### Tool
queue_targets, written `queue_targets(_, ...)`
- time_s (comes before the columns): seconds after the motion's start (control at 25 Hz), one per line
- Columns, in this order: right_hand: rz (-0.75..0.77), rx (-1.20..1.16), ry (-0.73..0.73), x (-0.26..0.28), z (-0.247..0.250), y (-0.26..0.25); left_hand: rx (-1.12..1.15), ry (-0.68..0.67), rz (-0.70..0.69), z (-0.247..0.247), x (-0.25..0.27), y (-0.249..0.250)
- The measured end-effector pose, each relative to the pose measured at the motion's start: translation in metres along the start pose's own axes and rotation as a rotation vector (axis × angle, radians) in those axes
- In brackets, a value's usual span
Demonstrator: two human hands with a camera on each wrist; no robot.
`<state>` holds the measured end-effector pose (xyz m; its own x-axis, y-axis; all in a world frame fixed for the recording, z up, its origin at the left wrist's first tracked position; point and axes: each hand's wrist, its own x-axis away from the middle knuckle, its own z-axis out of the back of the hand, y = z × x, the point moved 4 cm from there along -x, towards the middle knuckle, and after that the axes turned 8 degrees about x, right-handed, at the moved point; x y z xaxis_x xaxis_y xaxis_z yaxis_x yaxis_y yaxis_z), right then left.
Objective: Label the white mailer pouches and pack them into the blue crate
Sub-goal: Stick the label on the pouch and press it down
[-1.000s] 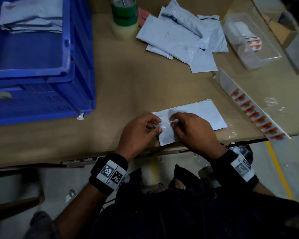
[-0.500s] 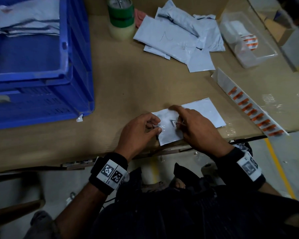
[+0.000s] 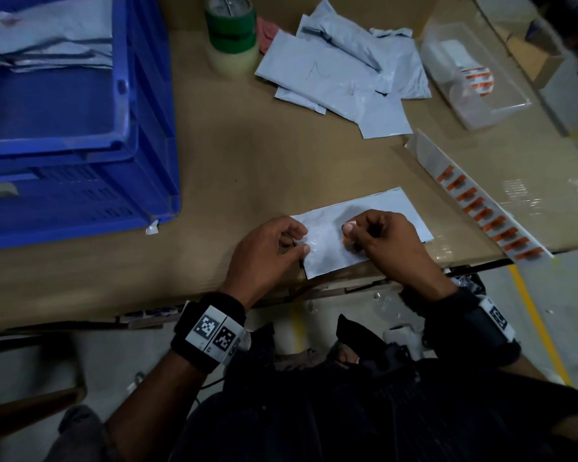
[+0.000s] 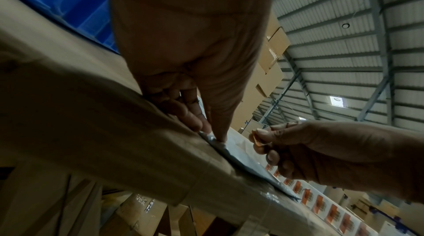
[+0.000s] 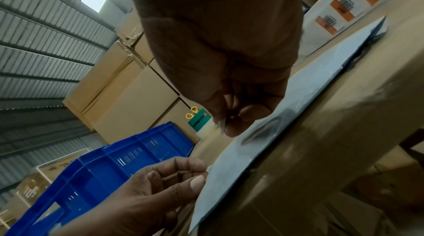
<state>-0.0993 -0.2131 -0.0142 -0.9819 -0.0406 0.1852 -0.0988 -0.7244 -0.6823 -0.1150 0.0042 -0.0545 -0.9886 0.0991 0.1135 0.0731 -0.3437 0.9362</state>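
Note:
A white mailer pouch (image 3: pixel 391 211) lies flat on the cardboard table top near its front edge; it also shows in the wrist views (image 4: pixel 238 151) (image 5: pixel 298 113). My left hand (image 3: pixel 297 243) is curled, its thumb and forefinger pinching the pouch's left edge (image 4: pixel 214 137). Over the middle of the pouch my right hand (image 3: pixel 349 235) pinches a small orange and white label (image 4: pixel 256 139) between thumb and fingers. The blue crate (image 3: pixel 127 95) stands at the left, with several white pouches (image 3: pixel 50 35) lying inside it.
A heap of white pouches (image 3: pixel 331 75) lies at the back centre, beside stacked tape rolls (image 3: pixel 231 31). A clear plastic box (image 3: pixel 501 101) with a label roll sits at the back right. A long strip of orange labels (image 3: pixel 481 208) runs along the right.
My right hand had its forefinger stretched out on the pouch; now its fingers are curled and pinch the orange label just above the pouch. The left hand has stayed at the left edge.

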Motion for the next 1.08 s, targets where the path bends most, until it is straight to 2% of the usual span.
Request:
queue_targets(0.16,0.010,-0.074,0.000,-0.001,-0.003,0.004,0.008,0.000,0.003,0.000,0.000,-0.001)
queue_targets(0.4,-0.073,-0.221,0.075,0.004,-0.003,0.007,0.001,0.008,0.004,0.000,0.001,0.001)
queue_targets(0.64,-0.039,-0.078,0.169,0.010,-0.013,0.005,-0.029,0.016,-0.041,-0.002,0.003,0.005)
queue_targets(0.8,-0.041,-0.056,0.193,0.011,-0.020,-0.001,-0.186,0.033,-0.127,-0.002,0.005,0.009)
queue_targets(1.08,-0.095,0.003,0.226,0.010,-0.033,-0.002,-0.439,0.016,-0.142,-0.006,0.007,0.007)
